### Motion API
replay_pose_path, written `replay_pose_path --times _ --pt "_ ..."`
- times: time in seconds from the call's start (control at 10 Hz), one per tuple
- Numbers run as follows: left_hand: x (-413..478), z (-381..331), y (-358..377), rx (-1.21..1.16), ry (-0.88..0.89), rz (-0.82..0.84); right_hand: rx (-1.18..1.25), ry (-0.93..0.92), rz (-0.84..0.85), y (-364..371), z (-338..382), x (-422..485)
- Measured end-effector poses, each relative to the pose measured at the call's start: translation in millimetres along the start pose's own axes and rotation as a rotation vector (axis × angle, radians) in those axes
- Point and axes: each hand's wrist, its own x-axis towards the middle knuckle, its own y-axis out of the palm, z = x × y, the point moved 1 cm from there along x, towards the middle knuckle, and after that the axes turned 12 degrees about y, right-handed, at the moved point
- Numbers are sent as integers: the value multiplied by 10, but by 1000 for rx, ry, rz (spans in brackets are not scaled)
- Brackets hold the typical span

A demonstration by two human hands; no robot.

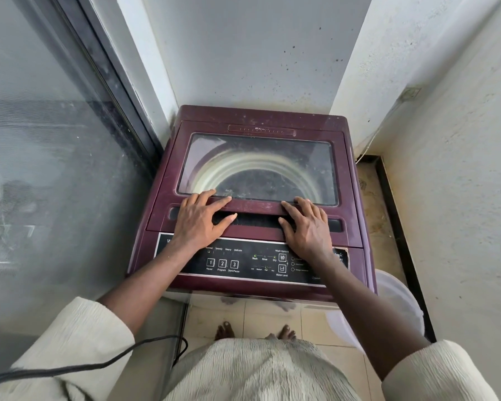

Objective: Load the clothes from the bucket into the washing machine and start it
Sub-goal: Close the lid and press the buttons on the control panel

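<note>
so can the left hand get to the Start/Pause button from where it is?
Probably yes. The left hand lies flat on the lid's front edge, and the Start/Pause button sits uncovered on the control panel just below it, beside the forearm.

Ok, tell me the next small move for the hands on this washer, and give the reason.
Probably lift the maroon washing machine's glass-windowed lid by its front edge. It lies shut, and both the left hand and right hand rest flat on that edge by the dark handle recess. The steel drum seen through the glass looks empty, and the white plastic bucket stands at the washer's right, so nothing seems loaded yet.
</note>
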Motion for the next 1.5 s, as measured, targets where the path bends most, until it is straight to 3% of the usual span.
replay_pose_path --times 0.2,0.4,1.5 --pt "-25 124 1 -116 70 -60 66 -67 52 -34 -152 54" --pt "-7 290 -72 -312 90 -17 169 -72 126 -76 -186 110" --pt "-28 278 -30 -325 78 -11 170 -63 114 -70 -169 79"
